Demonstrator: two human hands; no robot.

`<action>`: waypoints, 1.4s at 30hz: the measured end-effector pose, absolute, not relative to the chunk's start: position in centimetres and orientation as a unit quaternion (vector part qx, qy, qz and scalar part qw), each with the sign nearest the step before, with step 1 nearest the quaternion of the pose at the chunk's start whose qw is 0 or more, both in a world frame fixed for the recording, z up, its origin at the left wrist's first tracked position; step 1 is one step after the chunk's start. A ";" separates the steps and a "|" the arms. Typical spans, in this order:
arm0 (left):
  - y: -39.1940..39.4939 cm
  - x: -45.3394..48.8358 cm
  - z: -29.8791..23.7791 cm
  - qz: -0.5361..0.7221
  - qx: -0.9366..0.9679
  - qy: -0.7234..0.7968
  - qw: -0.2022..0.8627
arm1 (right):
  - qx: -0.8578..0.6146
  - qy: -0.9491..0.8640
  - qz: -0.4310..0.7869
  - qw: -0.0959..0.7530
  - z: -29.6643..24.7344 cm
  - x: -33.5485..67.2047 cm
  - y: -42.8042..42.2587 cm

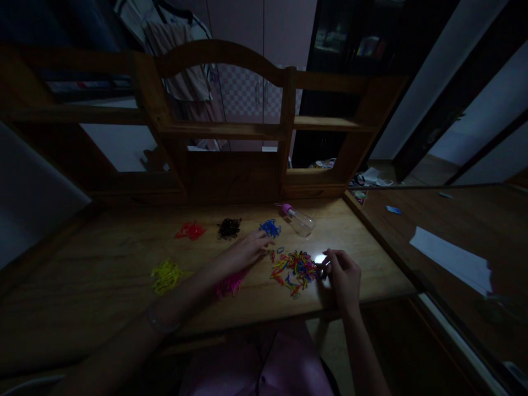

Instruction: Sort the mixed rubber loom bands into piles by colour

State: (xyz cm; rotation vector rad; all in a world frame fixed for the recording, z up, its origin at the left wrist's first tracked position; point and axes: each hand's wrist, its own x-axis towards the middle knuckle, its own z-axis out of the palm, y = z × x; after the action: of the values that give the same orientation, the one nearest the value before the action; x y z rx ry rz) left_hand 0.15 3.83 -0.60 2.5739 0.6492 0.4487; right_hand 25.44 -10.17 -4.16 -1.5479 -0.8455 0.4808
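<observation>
While the left hand [251, 246] hangs just beside the pile of blue loops [270, 227], the right hand [344, 275] is at the right edge of the mixed pile [297, 268]. The left grip has its fingers partly extended, and I cannot tell whether it pinches anything; the right grip is curled, fingertips near the thumb, its contents too dark to make out.

Judging by the layout, sorting by colour is well under way: the red pile [190, 231], black pile [229, 228], yellow pile [166, 276] and pink pile [230, 284], partly behind the left forearm, lie apart, like the blue. The mixed pile still seems to need separating, along with a few stray loops [280, 250] between it and the blue.

Everything sits on a pale wooden table [103, 247], glossy under a bright reflection, with a clear bottle [303, 224] lying behind the mixed pile. A wooden shelf [231, 132] rises at the back; beyond it, in a dim room, are hanging clothes [177, 60] and cupboard doors [243, 91]. White paper [451, 258] lies on a brown surface [391, 234] to the right.
</observation>
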 end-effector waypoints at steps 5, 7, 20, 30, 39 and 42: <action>4.8 1.0 -1.8 0.128 0.926 0.207 0.288 | -0.662 -0.378 0.214 0.611 -4.0 25.4 -10.2; 4.8 1.0 -2.0 0.128 0.923 0.207 0.297 | -0.663 -0.378 0.216 0.609 -3.9 25.4 -10.2; 3.2 1.4 0.2 0.163 0.915 0.202 0.310 | -0.664 -0.386 0.217 0.603 -4.1 25.5 -10.2; 3.5 1.4 0.7 0.167 0.901 0.198 0.348 | -0.664 -0.391 0.221 0.597 -3.9 25.4 -10.3; 9.4 -6.4 0.9 0.201 0.884 0.411 0.090 | -0.667 -0.389 0.212 0.599 -4.0 25.4 -10.2; 10.1 -7.8 0.5 0.194 0.883 0.420 0.080 | -0.669 -0.391 0.213 0.595 -3.9 25.3 -10.2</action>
State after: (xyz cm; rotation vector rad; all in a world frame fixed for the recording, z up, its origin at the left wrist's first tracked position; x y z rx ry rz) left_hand -7.75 10.06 0.51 2.6398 1.2567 0.5810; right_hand 25.32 -10.21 -3.94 -1.5547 -0.9092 0.4942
